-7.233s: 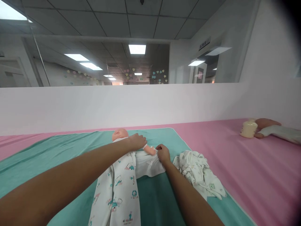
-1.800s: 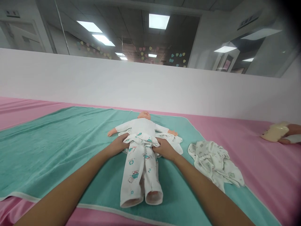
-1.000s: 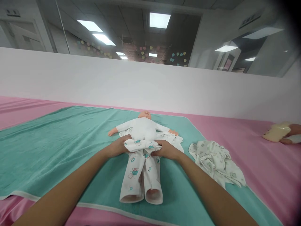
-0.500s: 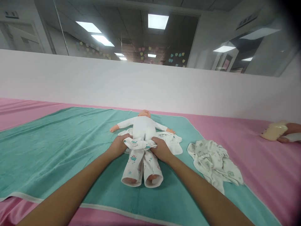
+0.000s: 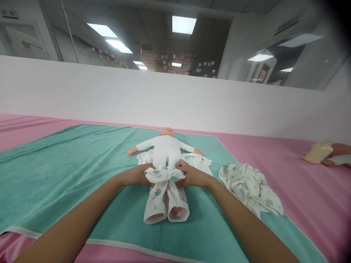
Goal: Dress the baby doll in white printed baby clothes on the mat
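Observation:
A baby doll (image 5: pixel 166 151) in a white bodysuit lies on its back on a teal mat (image 5: pixel 68 171), head away from me. Patterned white trousers (image 5: pixel 166 197) cover its legs, the waistband bunched at the hips. My left hand (image 5: pixel 142 174) grips the waistband on the doll's left side as I see it. My right hand (image 5: pixel 189 174) grips it on the other side. Both hands are closed on the cloth. The doll's feet show inside the trouser cuffs near me.
A crumpled patterned garment (image 5: pixel 251 188) lies on the mat to the right. A cream bottle (image 5: pixel 315 153) lies on the pink sheet (image 5: pixel 301 197) at far right, beside another person's hand (image 5: pixel 336 153). A white partition wall (image 5: pixel 175 98) runs behind.
The bunched waistband has slid down the doll's body toward me, baring more of the white bodysuit, and the trouser legs have gathered shorter. Both hands stayed on the waistband.

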### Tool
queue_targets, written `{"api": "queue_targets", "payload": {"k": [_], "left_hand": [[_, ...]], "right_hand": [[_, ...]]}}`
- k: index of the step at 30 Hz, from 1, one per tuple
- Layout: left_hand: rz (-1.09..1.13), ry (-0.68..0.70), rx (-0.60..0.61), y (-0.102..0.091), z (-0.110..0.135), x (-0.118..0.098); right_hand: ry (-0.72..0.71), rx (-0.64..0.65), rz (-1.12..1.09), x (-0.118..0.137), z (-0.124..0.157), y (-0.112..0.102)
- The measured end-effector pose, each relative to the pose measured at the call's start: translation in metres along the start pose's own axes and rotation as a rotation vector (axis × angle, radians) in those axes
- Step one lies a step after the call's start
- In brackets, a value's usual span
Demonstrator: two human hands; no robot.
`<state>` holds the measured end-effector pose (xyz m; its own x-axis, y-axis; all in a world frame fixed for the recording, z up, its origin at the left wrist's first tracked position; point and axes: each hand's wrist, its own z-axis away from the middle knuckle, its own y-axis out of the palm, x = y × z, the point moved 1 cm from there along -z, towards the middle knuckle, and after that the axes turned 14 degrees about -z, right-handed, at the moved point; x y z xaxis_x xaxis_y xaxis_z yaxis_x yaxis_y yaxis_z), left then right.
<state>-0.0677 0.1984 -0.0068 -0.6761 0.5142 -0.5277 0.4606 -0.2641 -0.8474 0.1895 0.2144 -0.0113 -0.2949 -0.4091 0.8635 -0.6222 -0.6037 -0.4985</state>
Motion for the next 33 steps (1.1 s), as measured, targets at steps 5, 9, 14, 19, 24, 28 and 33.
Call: {"api": "queue_targets", "payload": {"k": [5, 9, 14, 19, 24, 28, 33], "left_hand": [[0.094, 0.025, 0.027, 0.004, -0.003, -0.001], [0.015, 0.009, -0.064, 0.005, -0.005, 0.006], [-0.139, -0.017, -0.207, 0.009, -0.010, 0.011], [-0.194, -0.054, -0.298, 0.014, -0.016, 0.005], [0.018, -0.057, -0.119, 0.003, -0.008, 0.002], [0.051, -0.001, 0.160, -0.003, 0.004, 0.004], [-0.127, -0.116, 0.258, 0.008, 0.009, 0.000]], "right_hand": [[-0.045, -0.053, -0.056, -0.003, -0.004, 0.004], [-0.096, -0.166, -0.029, -0.009, -0.008, 0.009], [-0.154, -0.355, 0.059, -0.020, -0.018, 0.016], [-0.165, -0.600, 0.187, -0.028, -0.025, 0.019], [0.005, -0.479, -0.002, -0.019, -0.013, 0.009], [0.067, -0.151, -0.099, -0.001, 0.004, 0.000], [0.180, -0.027, 0.017, 0.007, 0.012, 0.007]]}}
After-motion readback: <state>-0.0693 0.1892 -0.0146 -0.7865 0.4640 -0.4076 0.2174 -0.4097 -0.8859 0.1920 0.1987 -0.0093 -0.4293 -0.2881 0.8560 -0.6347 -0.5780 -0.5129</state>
